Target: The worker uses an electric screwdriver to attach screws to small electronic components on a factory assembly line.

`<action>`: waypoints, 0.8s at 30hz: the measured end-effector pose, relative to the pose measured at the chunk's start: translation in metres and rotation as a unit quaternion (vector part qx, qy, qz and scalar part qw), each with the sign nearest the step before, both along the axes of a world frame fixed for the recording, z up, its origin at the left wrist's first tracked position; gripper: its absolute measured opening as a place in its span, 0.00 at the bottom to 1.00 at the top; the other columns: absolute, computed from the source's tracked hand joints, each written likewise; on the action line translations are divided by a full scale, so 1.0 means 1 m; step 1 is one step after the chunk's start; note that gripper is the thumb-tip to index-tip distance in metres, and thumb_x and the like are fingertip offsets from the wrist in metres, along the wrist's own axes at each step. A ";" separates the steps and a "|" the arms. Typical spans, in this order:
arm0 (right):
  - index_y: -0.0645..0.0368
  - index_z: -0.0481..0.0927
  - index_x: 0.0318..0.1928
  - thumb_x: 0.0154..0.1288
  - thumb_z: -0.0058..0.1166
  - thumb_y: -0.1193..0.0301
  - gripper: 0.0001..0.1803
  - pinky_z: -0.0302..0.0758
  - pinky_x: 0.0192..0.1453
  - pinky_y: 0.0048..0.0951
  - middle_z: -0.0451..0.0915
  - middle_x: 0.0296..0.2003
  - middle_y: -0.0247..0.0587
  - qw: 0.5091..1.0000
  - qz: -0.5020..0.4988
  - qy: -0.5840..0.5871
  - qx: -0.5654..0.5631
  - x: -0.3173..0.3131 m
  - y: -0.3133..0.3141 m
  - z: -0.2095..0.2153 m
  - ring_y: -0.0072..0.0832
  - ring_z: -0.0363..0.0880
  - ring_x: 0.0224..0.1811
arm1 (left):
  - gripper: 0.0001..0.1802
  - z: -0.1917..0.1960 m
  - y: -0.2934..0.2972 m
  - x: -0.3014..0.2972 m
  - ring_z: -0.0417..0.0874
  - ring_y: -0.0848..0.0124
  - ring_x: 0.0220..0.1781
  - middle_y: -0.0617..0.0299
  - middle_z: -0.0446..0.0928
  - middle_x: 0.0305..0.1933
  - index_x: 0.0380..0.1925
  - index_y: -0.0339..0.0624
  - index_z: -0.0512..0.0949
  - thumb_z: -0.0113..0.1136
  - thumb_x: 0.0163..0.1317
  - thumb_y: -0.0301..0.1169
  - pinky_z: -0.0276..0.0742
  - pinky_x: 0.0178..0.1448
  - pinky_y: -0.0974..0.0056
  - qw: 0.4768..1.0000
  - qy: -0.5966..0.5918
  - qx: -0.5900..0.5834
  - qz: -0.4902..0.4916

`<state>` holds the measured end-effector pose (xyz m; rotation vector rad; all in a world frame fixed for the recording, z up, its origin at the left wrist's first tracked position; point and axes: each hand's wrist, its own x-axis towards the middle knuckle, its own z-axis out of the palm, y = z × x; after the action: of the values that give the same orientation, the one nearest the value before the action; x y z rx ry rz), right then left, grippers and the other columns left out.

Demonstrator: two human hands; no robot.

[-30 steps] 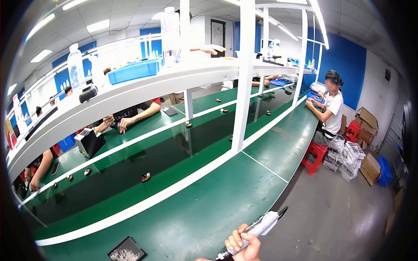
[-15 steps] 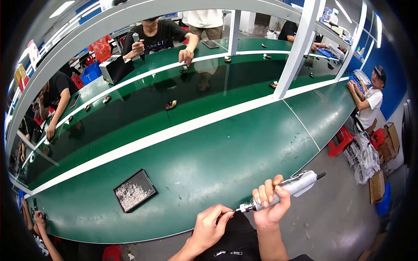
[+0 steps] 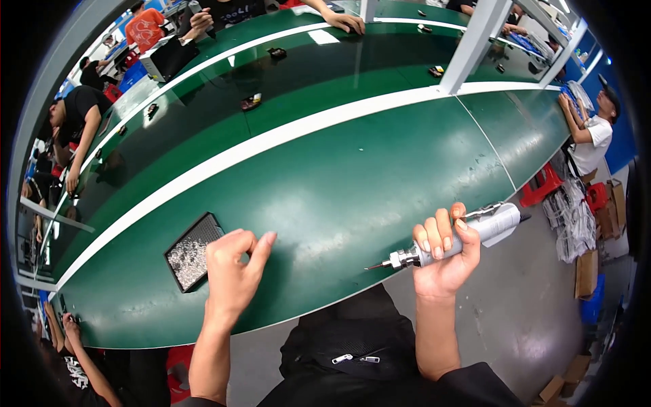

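Note:
My right hand (image 3: 444,254) is wrapped round a silver-grey electric screwdriver (image 3: 498,224). The tool lies nearly level, its thin bit (image 3: 376,266) pointing left over the near edge of the green table. My left hand (image 3: 234,268) is beside a black tray (image 3: 178,275), overlapping its right side in view. The fingers of that hand are curled in and the thumb stands out to the right; the fingertips are hidden, so anything inside them cannot be seen. Many small silvery pieces, too small to name surely, lie in the tray's gridded bed.
Beyond a white strip (image 3: 325,112) runs a dark green line carrying small dark parts (image 3: 251,102). A grey post (image 3: 475,47) rises from the strip. Co-workers sit across and at both ends. Red stools (image 3: 540,184) and cartons (image 3: 586,275) stand on the right floor.
My left hand has left the screwdriver's tip and moved left and up to the tray. The screwdriver has shifted slightly right and up in view. The whole view has tilted downward.

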<state>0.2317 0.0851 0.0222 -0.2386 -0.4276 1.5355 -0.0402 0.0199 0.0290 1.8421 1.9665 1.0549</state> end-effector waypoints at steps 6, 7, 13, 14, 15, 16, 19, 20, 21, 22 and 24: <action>0.56 0.69 0.40 0.65 0.45 0.73 0.04 0.62 0.27 0.25 0.60 0.17 0.29 0.998 0.001 0.030 -0.055 -0.010 0.008 -0.018 0.18 0.58 0.16 | 0.16 -0.009 0.130 -0.073 0.82 0.55 0.38 0.50 0.79 0.37 0.49 0.35 0.72 0.54 0.60 0.24 0.77 0.44 0.55 0.998 0.048 0.006 0.037; 0.57 0.69 0.40 0.65 0.45 0.73 0.04 0.62 0.27 0.25 0.60 0.17 0.29 0.997 0.008 0.038 -0.063 -0.012 0.009 -0.021 0.19 0.58 0.16 | 0.20 -0.011 0.151 -0.082 0.82 0.53 0.43 0.50 0.78 0.41 0.53 0.36 0.69 0.56 0.61 0.28 0.77 0.47 0.53 0.993 0.082 -0.042 0.073; 0.56 0.67 0.38 0.63 0.44 0.73 0.04 0.63 0.25 0.27 0.60 0.16 0.30 0.993 0.031 0.031 -0.106 -0.013 0.014 -0.035 0.20 0.59 0.14 | 0.34 -0.035 0.240 -0.096 0.79 0.48 0.51 0.43 0.73 0.48 0.52 0.33 0.69 0.67 0.54 0.46 0.79 0.50 0.50 0.954 0.204 -0.094 0.198; 0.56 0.67 0.38 0.62 0.44 0.73 0.04 0.63 0.25 0.28 0.60 0.16 0.30 0.993 0.032 0.026 -0.113 -0.011 0.014 -0.038 0.21 0.59 0.14 | 0.34 -0.036 0.249 -0.095 0.79 0.48 0.51 0.43 0.73 0.48 0.52 0.33 0.69 0.67 0.54 0.46 0.79 0.50 0.50 0.955 0.206 -0.092 0.194; 0.56 0.67 0.38 0.62 0.44 0.73 0.04 0.63 0.25 0.28 0.60 0.16 0.30 0.993 0.028 0.028 -0.111 -0.009 0.015 -0.040 0.21 0.59 0.14 | 0.34 -0.036 0.256 -0.095 0.79 0.49 0.50 0.43 0.73 0.47 0.52 0.33 0.69 0.68 0.54 0.46 0.80 0.50 0.50 0.950 0.221 -0.106 0.196; 0.56 0.67 0.38 0.62 0.45 0.72 0.04 0.64 0.25 0.28 0.61 0.16 0.30 0.993 0.038 0.018 -0.112 -0.007 0.015 -0.043 0.21 0.59 0.14 | 0.33 -0.037 0.264 -0.094 0.79 0.49 0.50 0.43 0.74 0.47 0.51 0.33 0.70 0.68 0.53 0.46 0.80 0.49 0.50 0.945 0.236 -0.120 0.193; 0.55 0.68 0.37 0.61 0.46 0.72 0.05 0.65 0.25 0.29 0.62 0.16 0.31 0.993 0.055 0.005 -0.100 -0.004 0.012 -0.048 0.22 0.60 0.14 | 0.26 -0.044 0.270 -0.104 0.78 0.49 0.50 0.42 0.74 0.47 0.51 0.32 0.70 0.63 0.57 0.38 0.79 0.52 0.51 0.942 0.298 -0.076 0.136; 0.55 0.68 0.37 0.61 0.46 0.71 0.05 0.65 0.25 0.29 0.62 0.16 0.31 0.994 0.066 -0.003 -0.092 -0.002 0.011 -0.048 0.22 0.60 0.14 | 0.23 -0.050 0.272 -0.112 0.78 0.49 0.51 0.42 0.74 0.47 0.51 0.31 0.70 0.59 0.58 0.33 0.79 0.53 0.52 0.937 0.336 -0.042 0.087; 0.54 0.69 0.37 0.60 0.47 0.70 0.05 0.65 0.25 0.29 0.62 0.16 0.31 0.992 0.079 -0.013 -0.098 0.000 0.010 -0.047 0.22 0.61 0.14 | 0.22 -0.053 0.271 -0.117 0.77 0.49 0.51 0.42 0.74 0.47 0.51 0.30 0.71 0.56 0.58 0.29 0.78 0.54 0.52 0.936 0.345 -0.030 0.068; 0.54 0.69 0.37 0.60 0.47 0.70 0.05 0.65 0.27 0.30 0.62 0.16 0.31 0.990 0.099 -0.009 -0.101 0.002 0.009 -0.048 0.23 0.61 0.15 | 0.21 -0.053 0.267 -0.122 0.77 0.49 0.52 0.42 0.74 0.48 0.52 0.29 0.71 0.52 0.58 0.26 0.77 0.55 0.53 0.934 0.353 -0.016 0.045; 0.54 0.70 0.37 0.60 0.48 0.70 0.05 0.63 0.30 0.30 0.63 0.16 0.33 0.987 0.118 0.004 -0.109 0.003 0.008 -0.049 0.24 0.61 0.16 | 0.22 -0.051 0.259 -0.124 0.76 0.48 0.53 0.41 0.74 0.49 0.53 0.29 0.71 0.49 0.58 0.25 0.74 0.59 0.52 0.939 0.340 -0.020 0.046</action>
<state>0.2342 0.0936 -0.0270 -0.3624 -0.2888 1.8179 -0.1639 0.2788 -0.0218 2.3213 2.4202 0.3970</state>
